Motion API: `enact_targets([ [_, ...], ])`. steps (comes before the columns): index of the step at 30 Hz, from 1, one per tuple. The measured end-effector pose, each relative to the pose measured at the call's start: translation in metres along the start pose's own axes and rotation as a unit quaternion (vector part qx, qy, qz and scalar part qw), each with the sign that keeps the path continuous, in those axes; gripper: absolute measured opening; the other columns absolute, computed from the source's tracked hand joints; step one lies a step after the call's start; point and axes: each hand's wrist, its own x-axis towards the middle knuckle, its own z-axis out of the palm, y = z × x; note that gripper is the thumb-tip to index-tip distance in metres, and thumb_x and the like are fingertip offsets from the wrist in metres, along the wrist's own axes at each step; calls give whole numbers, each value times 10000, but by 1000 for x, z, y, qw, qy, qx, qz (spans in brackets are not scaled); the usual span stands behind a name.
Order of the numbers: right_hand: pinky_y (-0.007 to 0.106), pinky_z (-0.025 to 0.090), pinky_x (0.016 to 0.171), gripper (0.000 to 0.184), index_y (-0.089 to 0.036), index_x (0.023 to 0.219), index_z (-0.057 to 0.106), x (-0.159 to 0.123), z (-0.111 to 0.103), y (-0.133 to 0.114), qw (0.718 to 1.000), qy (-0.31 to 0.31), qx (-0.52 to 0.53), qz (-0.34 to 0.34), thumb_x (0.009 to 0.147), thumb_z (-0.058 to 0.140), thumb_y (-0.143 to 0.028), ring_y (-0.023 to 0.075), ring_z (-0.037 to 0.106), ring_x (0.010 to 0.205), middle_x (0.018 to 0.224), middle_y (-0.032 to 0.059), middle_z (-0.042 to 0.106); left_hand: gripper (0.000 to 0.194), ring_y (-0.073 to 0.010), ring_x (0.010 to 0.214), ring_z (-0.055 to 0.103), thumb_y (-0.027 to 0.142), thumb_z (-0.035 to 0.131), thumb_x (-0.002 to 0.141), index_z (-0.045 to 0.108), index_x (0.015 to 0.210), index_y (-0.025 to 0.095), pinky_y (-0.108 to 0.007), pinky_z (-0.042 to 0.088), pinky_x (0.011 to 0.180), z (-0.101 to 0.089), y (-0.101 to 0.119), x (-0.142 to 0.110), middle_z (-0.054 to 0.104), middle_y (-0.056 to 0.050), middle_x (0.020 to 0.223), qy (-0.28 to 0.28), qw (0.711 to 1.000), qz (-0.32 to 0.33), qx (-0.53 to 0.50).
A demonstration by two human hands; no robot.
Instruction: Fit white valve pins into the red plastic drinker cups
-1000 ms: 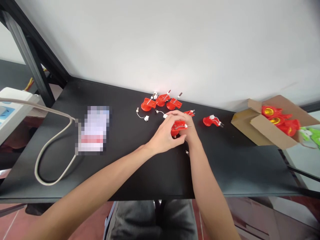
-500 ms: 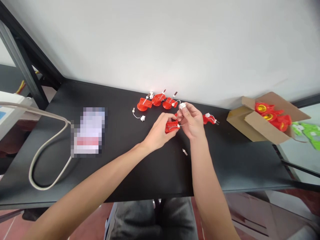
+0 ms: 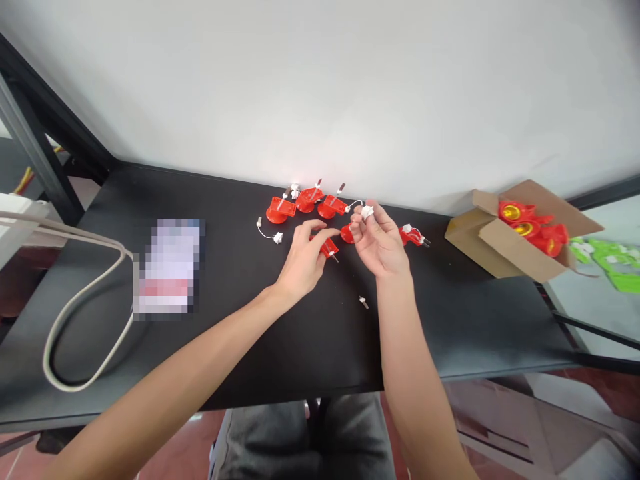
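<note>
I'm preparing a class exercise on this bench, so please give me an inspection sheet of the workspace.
Surface: black tabletop; no spill seen.
Job's things: three red parts in a row near the wall, more by the hands; cardboard box at right holds others.
Clutter: small loose piece near the front; pixelated rectangular object at left, identity not readable.
Hands: left hand grips a red piece; right hand pinches a white connector.
Cables: pale cable looped at left; a loose white lead behind the left hand.
Surroundings: dark frame at left, green parts beyond the box.
</note>
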Motion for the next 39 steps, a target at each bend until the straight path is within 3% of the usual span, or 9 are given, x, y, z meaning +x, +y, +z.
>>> enact_targets([
  [6, 374, 589, 918, 373, -318, 993, 745, -1, -1, -2, 1000, -20, -14, 9, 676, 888, -455, 174, 658, 958, 997, 9, 699, 595, -228, 1143, 551, -4, 514, 824, 523, 1370, 231, -441, 505, 1036, -1, -1, 1, 543, -91, 1228, 14, 998, -53, 17],
  [12, 326, 601, 843, 405, -313, 966, 779, -2, 0, -5, 1000, -14, 5, 3, 615, 940, -435, 150, 647, 865, 908, -5, 700, 675, -230, 1253, 527, -63, 388, 791, 494, 1400, 206, -447, 457, 1117, -4, 0, 1, 551, -111, 1348, 15, 999, -50, -15],
  [19, 226, 548, 634, 278, -303, 987, 790, -3, 3, -7, 998, -59, 15, 8, 766, 851, -459, 83, 569, 664, 785, -30, 635, 550, -236, 1275, 550, 20, 420, 854, 494, 1376, 177, -435, 475, 1104, -6, 4, 5, 566, -129, 1340, 27, 993, -93, -70],
  [26, 254, 599, 762, 243, -258, 896, 724, -5, 8, -5, 996, -71, 22, 38, 769, 858, -417, 111, 691, 763, 806, -35, 680, 663, -250, 1279, 544, -12, 517, 788, 457, 1411, 206, -456, 467, 1114, -4, 2, 5, 528, -120, 1376, -3, 995, -86, -54],
  [32, 260, 588, 660, 303, -249, 942, 694, -4, 9, -1, 996, -62, -43, 51, 781, 832, -466, 105, 672, 651, 788, -36, 669, 617, -227, 1270, 559, -4, 569, 831, 457, 1405, 191, -403, 491, 1090, -6, 5, 6, 541, -116, 1352, -18, 993, -102, -57],
  [37, 295, 599, 801, 304, -259, 929, 685, -3, 9, 1, 997, -58, -25, 53, 783, 823, -487, 124, 702, 754, 822, -30, 679, 588, -217, 1225, 586, -5, 576, 846, 466, 1395, 172, -394, 505, 1073, -6, 7, 7, 567, -112, 1298, -24, 992, -114, -49],
  [39, 282, 594, 765, 302, -264, 924, 682, -3, 8, 0, 997, -55, -5, 53, 778, 828, -485, 116, 692, 728, 829, -37, 665, 587, -223, 1227, 586, -8, 565, 847, 470, 1392, 186, -407, 505, 1074, -6, 6, 6, 569, -107, 1298, -24, 993, -110, -41],
])
